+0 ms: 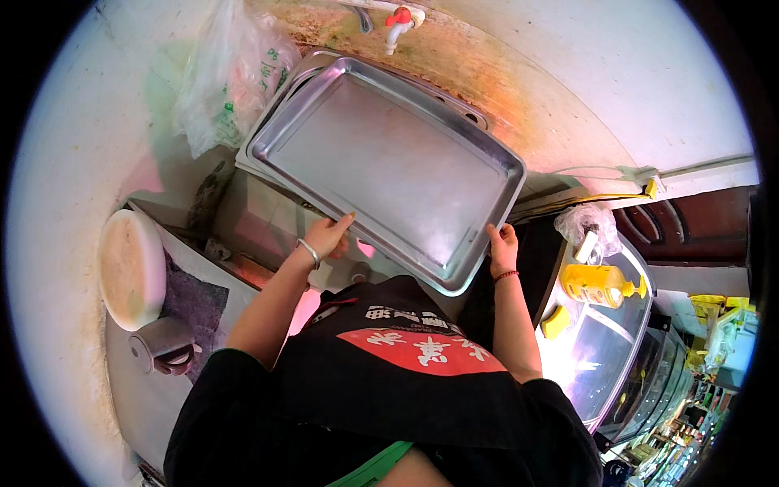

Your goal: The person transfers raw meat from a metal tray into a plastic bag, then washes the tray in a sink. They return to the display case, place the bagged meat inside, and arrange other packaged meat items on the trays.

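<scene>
A large rectangular metal tray (381, 170) with a raised rim is tilted in front of me, bare inside. My left hand (329, 236) grips its near edge, the thumb over the rim. At the right corner of the same tray, my right hand (502, 245) holds the rim with fingers closed. Behind and under the tray, the edge of a sink (469, 114) shows along the wall; the tray hides most of it. A bracelet circles each wrist.
Above the sink a white tap (396, 38) with a red handle juts from the stained wall. A plastic bag (231, 81) hangs at left. On the left counter stand a round board (130, 268) and a grey cup-like container (162, 345). A yellow pump bottle (599, 286) lies at right beside a yellow sponge (556, 322).
</scene>
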`<state>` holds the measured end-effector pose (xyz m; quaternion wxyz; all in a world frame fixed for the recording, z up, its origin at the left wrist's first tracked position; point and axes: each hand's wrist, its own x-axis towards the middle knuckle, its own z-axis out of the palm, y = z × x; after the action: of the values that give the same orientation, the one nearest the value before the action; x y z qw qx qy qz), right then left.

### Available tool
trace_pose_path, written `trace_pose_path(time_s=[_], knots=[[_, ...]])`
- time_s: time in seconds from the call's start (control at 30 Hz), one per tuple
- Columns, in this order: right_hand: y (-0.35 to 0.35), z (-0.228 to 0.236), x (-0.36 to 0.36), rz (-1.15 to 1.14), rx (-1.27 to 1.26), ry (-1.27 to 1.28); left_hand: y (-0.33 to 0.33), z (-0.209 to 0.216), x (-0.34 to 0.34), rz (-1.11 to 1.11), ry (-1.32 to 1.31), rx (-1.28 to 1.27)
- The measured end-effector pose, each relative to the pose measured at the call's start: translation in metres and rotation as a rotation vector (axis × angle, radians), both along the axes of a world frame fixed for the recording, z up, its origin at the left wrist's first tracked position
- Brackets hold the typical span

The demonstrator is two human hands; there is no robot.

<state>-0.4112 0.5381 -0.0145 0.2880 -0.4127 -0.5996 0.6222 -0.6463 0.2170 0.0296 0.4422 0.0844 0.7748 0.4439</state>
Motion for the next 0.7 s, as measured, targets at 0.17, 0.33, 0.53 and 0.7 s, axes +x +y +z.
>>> trace_pose_path(time_s=[0.17,0.33,0.53,0.7], knots=[[0.009,0.023,-0.011,-0.011,-0.053,-0.228,-0.005,0.041,-0.012,-0.234,0.023,0.259],[0.013,0.049,-0.046,-0.265,0.671,-0.296,0.045,0.075,-0.057,0.136,-0.091,0.776],[-0.048,0.208,-0.256,0.099,0.843,-0.043,0.167,0.102,-0.139,0.453,-0.432,1.0],[-0.059,0.261,-0.341,0.035,0.991,-0.279,0.221,0.109,-0.182,0.588,-0.579,1.073]])
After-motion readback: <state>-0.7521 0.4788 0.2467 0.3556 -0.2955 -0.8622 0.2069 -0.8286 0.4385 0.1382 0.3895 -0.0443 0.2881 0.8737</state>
